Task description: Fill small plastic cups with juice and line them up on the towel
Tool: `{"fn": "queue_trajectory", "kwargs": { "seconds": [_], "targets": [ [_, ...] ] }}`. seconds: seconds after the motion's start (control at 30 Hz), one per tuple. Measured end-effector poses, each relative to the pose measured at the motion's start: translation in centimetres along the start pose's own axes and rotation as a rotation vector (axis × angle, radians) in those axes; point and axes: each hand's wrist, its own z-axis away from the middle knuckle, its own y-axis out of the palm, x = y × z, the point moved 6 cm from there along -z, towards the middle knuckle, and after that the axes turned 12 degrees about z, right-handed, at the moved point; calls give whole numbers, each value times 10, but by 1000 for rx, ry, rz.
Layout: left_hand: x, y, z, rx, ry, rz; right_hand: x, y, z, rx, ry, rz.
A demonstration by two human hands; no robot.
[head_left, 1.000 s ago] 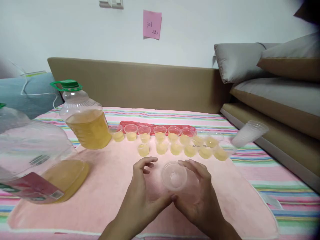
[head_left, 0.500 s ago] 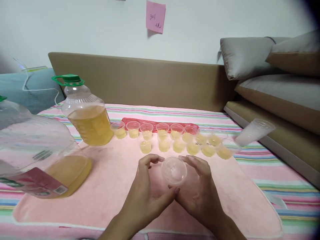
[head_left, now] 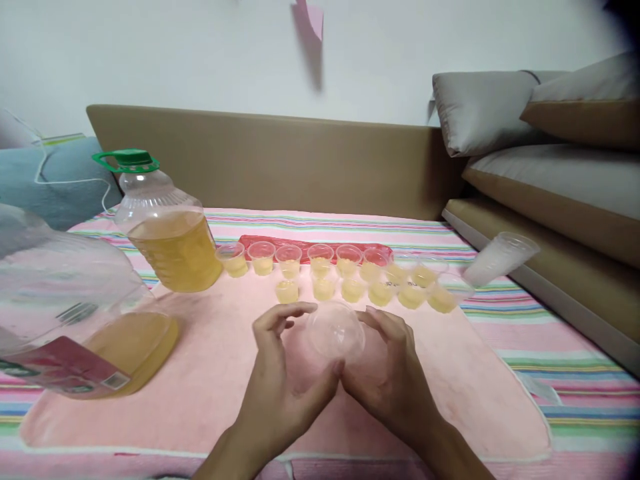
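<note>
two hands (head_left: 279,387), two bottles (head_left: 175,250) and fourteen part-filled cups (head_left: 353,291).

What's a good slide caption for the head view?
Left hand and right hand around a clear cup, with rows of cups holding yellow liquid beyond and two large bottles at left.

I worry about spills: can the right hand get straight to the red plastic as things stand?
Probably not cleanly: the right hand is at the clear cup, and cups of yellow liquid stand between it and the red plastic.
</note>
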Motion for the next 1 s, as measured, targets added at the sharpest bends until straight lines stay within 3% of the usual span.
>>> {"fn": "queue_trajectory", "kwargs": {
  "seconds": [0.17,0.27,0.4,0.63,0.87,1.0],
  "targets": [
    [-7,-28,-16,-184,64,265,-7,-3,0,5,22,38],
    [-7,-38,-23,-179,65,231,-17,-7,1,14,87,14],
    [-1,-35,-22,-53,3,0,-32,-22,-1,-63,160,-21],
    [15,-20,-10,272,-155,-243,-62,-63,-7,-300,145,58],
    [16,-14,-11,344,-180,-288,-104,-100,-1,-421,246,239],
    [17,-10,-8,372,-189,-281,-149,-129,13,-519,395,444]
  ]
}}
